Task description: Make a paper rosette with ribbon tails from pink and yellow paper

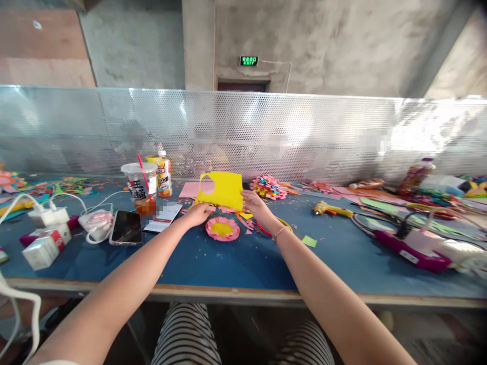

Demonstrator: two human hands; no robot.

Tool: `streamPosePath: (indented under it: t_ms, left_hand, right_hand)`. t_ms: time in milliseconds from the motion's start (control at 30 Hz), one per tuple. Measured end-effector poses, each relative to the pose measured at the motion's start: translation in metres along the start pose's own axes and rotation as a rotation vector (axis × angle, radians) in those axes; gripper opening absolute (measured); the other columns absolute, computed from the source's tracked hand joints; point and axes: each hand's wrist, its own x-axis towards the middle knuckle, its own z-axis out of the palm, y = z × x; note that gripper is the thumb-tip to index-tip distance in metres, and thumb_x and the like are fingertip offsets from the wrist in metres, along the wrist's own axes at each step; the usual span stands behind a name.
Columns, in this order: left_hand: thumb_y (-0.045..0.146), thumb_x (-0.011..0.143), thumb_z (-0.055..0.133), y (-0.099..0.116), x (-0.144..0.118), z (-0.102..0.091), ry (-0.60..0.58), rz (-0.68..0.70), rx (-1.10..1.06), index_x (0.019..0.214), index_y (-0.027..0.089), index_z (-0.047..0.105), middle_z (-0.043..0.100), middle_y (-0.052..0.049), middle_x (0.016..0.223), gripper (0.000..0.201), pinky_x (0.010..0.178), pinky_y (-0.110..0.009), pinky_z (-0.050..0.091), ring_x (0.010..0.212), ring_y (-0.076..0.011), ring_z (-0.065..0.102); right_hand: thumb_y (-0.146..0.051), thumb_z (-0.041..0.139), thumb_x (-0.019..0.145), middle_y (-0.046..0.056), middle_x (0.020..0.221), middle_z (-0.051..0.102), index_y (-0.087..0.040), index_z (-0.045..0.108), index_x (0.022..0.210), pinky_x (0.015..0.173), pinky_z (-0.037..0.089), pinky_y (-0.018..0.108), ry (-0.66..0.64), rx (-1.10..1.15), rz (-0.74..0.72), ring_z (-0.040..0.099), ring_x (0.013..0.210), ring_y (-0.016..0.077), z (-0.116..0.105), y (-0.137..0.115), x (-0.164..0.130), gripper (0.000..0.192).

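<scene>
Far left of the blue table (236, 263): white charger (48, 217) with cables, small white-and-red carton (45, 247) near the front edge. Next right, a phone (126, 227) lies flat, screen up, just beside a lidded plastic cup (139, 188) with a red straw; a yellow drink bottle (163, 176) stands right behind the cup. Centre: left hand (198, 213) pinches the lower left edge of a yellow paper sheet (221, 190), fingers closed on it. Sheet is held upright above the table, with a round cutout at its upper left corner. Right hand (256, 205) grips the sheet's lower right edge, also closed on it. Directly below the sheet, a pink-and-yellow paper flower (222, 228) lies flat among scraps. Behind the right hand, a multicolour folded-paper ball (268, 187). Further right: yellow glue gun (332, 208) lying on its side, then a magenta power strip (409, 248) with cables near the right edge.
</scene>
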Motion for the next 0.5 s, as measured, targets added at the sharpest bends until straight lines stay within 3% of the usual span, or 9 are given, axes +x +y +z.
streamPosePath:
  t_ms: [167,300,400,500]
  left_hand:
    - [0.021,0.073,0.056,0.001,0.0,0.002,0.038,-0.029,0.006,0.104,0.023,0.061,0.059,-0.007,0.118,0.032,0.098,-0.034,0.033,0.115,-0.0245,0.049]
    - [0.022,0.072,0.056,0.005,0.0,0.0,0.032,-0.004,-0.017,0.1,0.023,0.063,0.062,-0.006,0.112,0.028,0.095,-0.031,0.036,0.108,-0.0228,0.054]
    - [0.025,0.073,0.056,0.012,-0.001,-0.003,0.046,-0.012,-0.004,0.099,0.022,0.063,0.064,-0.007,0.108,0.027,0.092,-0.032,0.039,0.104,-0.0232,0.055]
    - [0.033,0.074,0.055,0.022,-0.004,-0.006,0.057,-0.007,-0.031,0.1,0.019,0.062,0.063,-0.008,0.108,0.03,0.091,-0.032,0.039,0.102,-0.0232,0.056]
  right_hand:
    - [-0.014,0.043,0.075,0.011,0.129,0.037,-0.018,0.053,0.111,0.097,0.04,0.032,0.249,0.009,-0.093,0.039,0.121,0.0185,-0.011,-0.006,0.001,0.037]
    - [-0.021,0.047,0.076,0.01,0.136,0.027,-0.019,0.048,0.115,0.098,0.04,0.031,0.423,0.199,-0.073,0.042,0.12,0.0186,-0.014,-0.015,0.0,0.039]
    - [-0.023,0.051,0.073,0.007,0.137,0.029,-0.022,0.045,0.117,0.098,0.04,0.032,0.463,0.446,0.018,0.045,0.118,0.0178,-0.015,-0.02,0.0,0.044]
    - [-0.022,0.058,0.067,0.006,0.125,0.046,-0.022,0.052,0.105,0.099,0.039,0.034,0.409,0.718,0.087,0.049,0.113,0.018,-0.015,-0.026,-0.002,0.038]
